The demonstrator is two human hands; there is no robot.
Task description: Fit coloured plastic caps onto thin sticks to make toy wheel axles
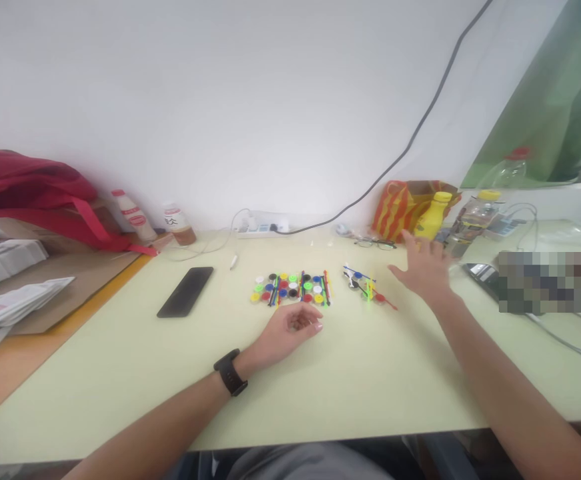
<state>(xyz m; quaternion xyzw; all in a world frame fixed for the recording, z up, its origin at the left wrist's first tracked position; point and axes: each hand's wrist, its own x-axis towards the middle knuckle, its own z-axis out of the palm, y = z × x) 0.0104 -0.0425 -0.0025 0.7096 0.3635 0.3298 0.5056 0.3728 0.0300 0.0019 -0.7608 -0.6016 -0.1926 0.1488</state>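
Note:
My left hand rests just in front of a neat arrangement of small coloured discs. Its fingers curl loosely, with a hollow between them and the thumb, and nothing shows inside. Thin coloured sticks stand in line between and beside the rows of discs. Right of them lies a loose cluster of coloured sticks and discs, some crossing one another. My right hand is raised to the right of that cluster, fingers spread and holding nothing. It is nearest to the yellow bottle behind it.
A black phone lies at left, with a white pen-like object beyond it. Bottles, a power strip, glasses and a striped bag line the wall. Cables and a dark device sit at right.

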